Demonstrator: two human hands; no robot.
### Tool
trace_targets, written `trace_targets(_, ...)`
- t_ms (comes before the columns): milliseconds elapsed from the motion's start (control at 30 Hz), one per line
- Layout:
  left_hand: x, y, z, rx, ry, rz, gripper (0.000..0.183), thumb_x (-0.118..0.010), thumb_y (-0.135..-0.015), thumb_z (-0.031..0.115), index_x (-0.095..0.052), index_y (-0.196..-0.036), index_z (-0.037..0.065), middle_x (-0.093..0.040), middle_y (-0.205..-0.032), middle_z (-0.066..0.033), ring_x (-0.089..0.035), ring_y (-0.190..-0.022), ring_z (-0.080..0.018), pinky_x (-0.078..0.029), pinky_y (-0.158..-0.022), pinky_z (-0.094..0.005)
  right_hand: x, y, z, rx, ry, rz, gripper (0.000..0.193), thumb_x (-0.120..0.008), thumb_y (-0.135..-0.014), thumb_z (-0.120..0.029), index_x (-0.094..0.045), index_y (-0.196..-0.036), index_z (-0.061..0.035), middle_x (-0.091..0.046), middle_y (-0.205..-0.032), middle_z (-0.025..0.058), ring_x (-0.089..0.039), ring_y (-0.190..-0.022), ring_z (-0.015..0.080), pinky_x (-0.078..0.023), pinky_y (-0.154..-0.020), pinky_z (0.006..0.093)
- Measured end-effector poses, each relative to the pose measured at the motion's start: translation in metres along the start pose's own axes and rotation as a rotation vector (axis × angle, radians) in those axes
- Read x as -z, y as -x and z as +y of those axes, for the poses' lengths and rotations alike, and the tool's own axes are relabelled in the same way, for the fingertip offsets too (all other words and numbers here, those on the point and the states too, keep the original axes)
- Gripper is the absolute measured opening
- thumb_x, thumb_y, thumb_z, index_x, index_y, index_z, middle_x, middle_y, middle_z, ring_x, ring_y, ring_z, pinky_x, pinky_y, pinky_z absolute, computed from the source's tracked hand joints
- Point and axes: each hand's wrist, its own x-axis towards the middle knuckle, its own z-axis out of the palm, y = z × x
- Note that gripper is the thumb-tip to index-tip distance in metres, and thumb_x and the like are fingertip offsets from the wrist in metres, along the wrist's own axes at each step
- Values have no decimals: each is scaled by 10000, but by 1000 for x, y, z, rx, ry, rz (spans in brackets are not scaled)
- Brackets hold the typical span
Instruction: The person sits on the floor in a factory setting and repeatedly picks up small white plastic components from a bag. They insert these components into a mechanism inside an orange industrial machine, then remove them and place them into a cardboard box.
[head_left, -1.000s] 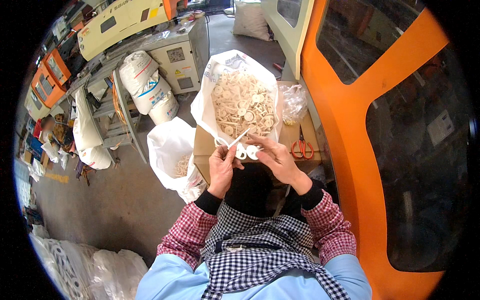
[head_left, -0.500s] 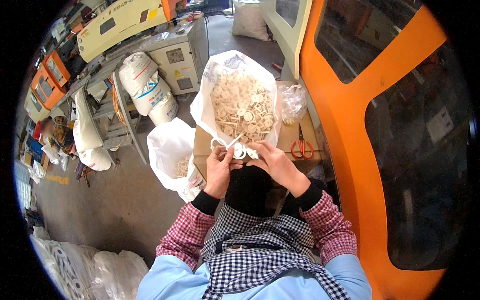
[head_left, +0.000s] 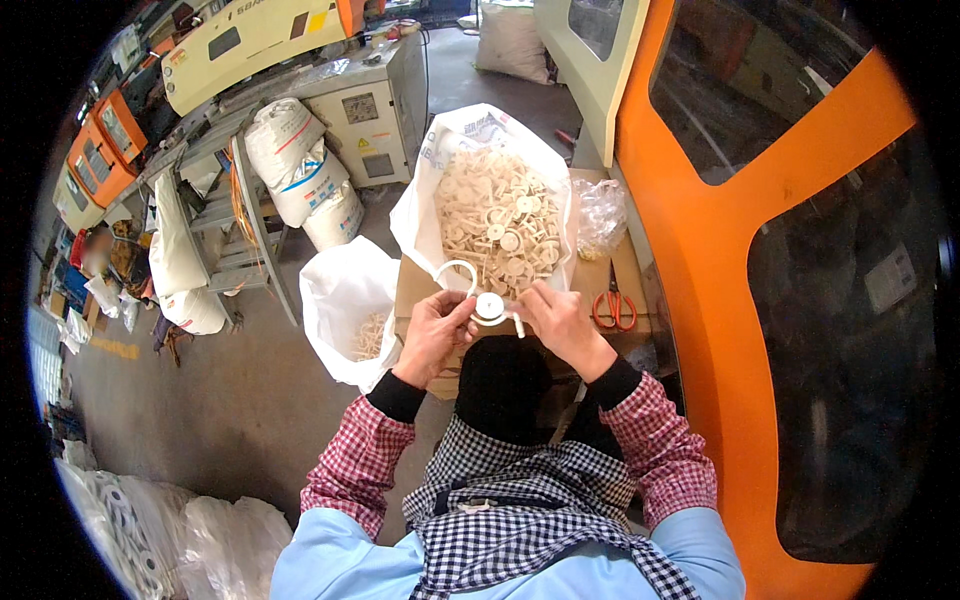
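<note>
Standing behind the moulded plastic piece: a big white sack (head_left: 440,190) brimming with cream plastic parts (head_left: 497,215) on the cardboard-topped bench (head_left: 598,280). Lying right of the piece: orange-handled scissors (head_left: 613,307). Gripping the moulded plastic piece (head_left: 482,300) just before the sack: left hand (head_left: 432,335) and right hand (head_left: 562,325), both clenched on it. Likely handling light, stiff, smooth, perhaps snapping at thin runners; best pinching the round disc.

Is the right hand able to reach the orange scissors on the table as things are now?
Probably yes. The right hand is beside the orange scissors, and only bare table lies between them. But its grip is busy holding the white plastic piece.
</note>
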Motion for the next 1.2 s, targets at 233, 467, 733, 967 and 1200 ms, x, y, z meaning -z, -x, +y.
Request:
trace_targets(233, -12, 5, -1, -1399, -1196, 26, 197, -550, -781, 7, -550, -954, -87, -576, -868, -140, -603, -758, -255, -503, -649, -341, -47, -16, 31, -1130, -937, -232, 398, -498, -922, -277, -604, -723, 51, -489, -502, 43, -481, -440, 105, -356, -407, 286)
trace_targets(467, 1, -28, 12, -761, -656, 329, 99, -508, -824, -62, -535, -911, -23, -569, -775, -158, -598, -664, -264, -481, -583, -350, -48, -37, 33, -304, -180, 33, 287, -491, -903, -232, -611, -797, 6, -571, -658, 166, -563, -562, 307, -432, -545, 387)
trace_targets(733, 6, -19, 5, -1411, -1318, 64, 221, -567, -733, -37, -571, -953, -26, -551, -910, -185, -592, -769, -296, -482, -608, -371, -55, -10, 64, -1126, -982, -349, 322, -533, -893, -265, -615, -765, 20, -564, -542, 56, -538, -444, 122, -399, -397, 302)
trace_targets(967, -2, -35, 16, -321, -196, 162, 142, -543, -899, 93, -482, -981, -6, -553, -727, -53, -542, -606, -113, -432, -472, -224, -25, -40, 9, -119, -117, 57, 175, -576, -857, -186, -539, -783, -32, -575, -737, 131, -581, -633, 325, -467, -545, 388)
trace_targets(1200, -4, -39, 5, -227, -140, 174, 202, -550, -911, 154, -513, -1032, -3, -566, -751, -25, -531, -620, -81, -448, -517, -217, -21, -30, -4, -228, -293, 42, 132, -575, -846, -106, -526, -797, 7, -540, -734, 177, -554, -658, 356, -432, -557, 403)
